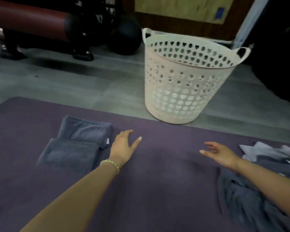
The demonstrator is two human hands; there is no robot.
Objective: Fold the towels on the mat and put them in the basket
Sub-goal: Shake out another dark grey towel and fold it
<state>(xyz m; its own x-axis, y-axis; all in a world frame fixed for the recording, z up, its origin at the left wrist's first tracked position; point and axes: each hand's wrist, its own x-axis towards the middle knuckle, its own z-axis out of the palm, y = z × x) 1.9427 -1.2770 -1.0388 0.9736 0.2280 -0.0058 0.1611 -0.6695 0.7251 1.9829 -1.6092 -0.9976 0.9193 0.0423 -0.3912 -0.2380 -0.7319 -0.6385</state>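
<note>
Two folded grey towels (pixel 77 143) lie side by side on the left part of the purple mat (pixel 157 190). My left hand (pixel 124 146), with a bead bracelet on the wrist, rests open on the mat just right of them, apart from the cloth. My right hand (pixel 219 154) hovers open over the mat's middle right and holds nothing. A heap of unfolded grey towels (pixel 251 201) lies under and beside my right forearm at the right edge. The white perforated basket (pixel 182 84) stands upright on the floor just beyond the mat.
Grey plank floor (pixel 90 87) runs beyond the mat. A maroon padded roller on a black frame (pixel 32 20) and a dark ball (pixel 125 37) stand at the back left. A wooden wall panel (pixel 182 9) is behind the basket. A dark mass (pixel 278 64) fills the right.
</note>
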